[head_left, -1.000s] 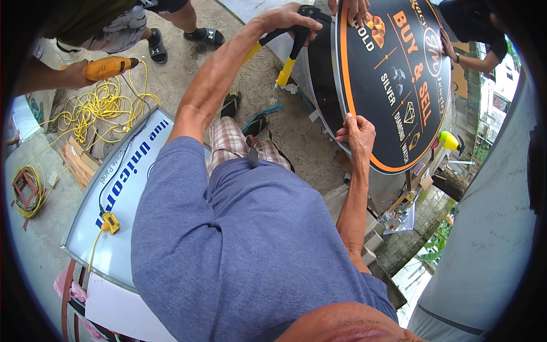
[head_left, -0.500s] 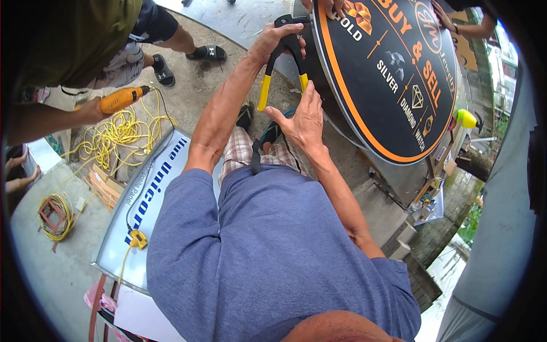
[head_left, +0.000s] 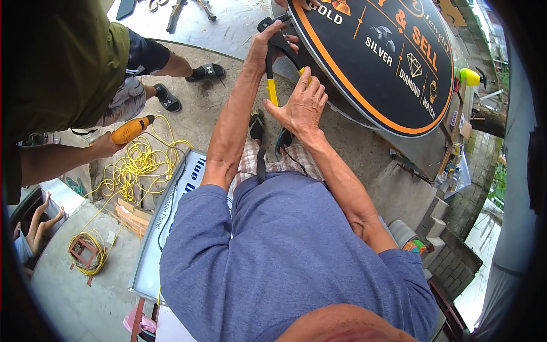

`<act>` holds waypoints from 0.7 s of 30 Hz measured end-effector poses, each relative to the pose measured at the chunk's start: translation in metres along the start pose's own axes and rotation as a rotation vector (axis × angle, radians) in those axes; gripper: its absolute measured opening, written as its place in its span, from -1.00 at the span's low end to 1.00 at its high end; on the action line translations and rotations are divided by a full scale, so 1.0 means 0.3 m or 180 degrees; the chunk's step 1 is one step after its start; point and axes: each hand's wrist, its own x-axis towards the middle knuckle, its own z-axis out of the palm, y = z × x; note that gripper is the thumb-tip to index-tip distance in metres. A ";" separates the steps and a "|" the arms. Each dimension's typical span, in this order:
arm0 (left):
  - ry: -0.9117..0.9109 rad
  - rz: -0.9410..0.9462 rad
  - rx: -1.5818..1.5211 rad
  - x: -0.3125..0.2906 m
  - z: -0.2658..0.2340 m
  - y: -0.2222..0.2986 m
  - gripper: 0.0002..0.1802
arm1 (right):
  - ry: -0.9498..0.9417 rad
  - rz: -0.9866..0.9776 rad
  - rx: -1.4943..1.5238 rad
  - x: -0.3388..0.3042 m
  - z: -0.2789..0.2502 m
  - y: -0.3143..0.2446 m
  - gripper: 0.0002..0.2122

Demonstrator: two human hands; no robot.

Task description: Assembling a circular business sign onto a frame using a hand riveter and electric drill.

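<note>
My left hand (head_left: 262, 50) is wrapped round the black head of a hand riveter (head_left: 272, 92) with long yellow-gripped handles. The tool's nose is at the edge of a round black sign (head_left: 347, 62) with an orange border. The riveter's handles stand apart. My right hand (head_left: 303, 108) has its fingers stretched out over the end of the right handle, its thumb close to the tip of the left one. Beneath the fingers, part of that yellow grip is hidden. At the top, another person's hand (head_left: 302, 4) rests on the sign's rim.
On the left a person holds an orange power drill (head_left: 131, 130) above a tangled yellow cord (head_left: 139, 165). A white-blue panel (head_left: 149, 268) lies beside me. Tools, pliers-like (head_left: 176, 16), lie on the metal table (head_left: 236, 28). A yellow-green hammer-like tool (head_left: 470, 77) is at right.
My right hand has come up against the right handle, its fingers now covering the grip's end. The left hand keeps its hold. The view has shifted, showing more of the table.
</note>
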 end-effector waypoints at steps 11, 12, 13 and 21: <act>-0.0603 -0.0448 -0.0583 -0.108 0.008 -0.104 -0.41 | 0.0551 -0.0145 0.0094 -0.004 0.020 0.013 0.04; -0.0561 -0.0441 -0.0507 -0.104 0.009 -0.104 -0.43 | 0.0588 -0.0184 0.0098 -0.006 0.022 0.017 0.02; -0.0451 -0.0430 -0.0430 -0.101 0.011 -0.103 -0.46 | 0.0626 -0.0232 0.0142 -0.007 0.025 0.020 -0.01; 0.0370 -0.0249 0.0103 -0.068 0.045 -0.105 -0.59 | 0.0517 -0.0392 0.0843 0.011 0.051 0.044 -0.44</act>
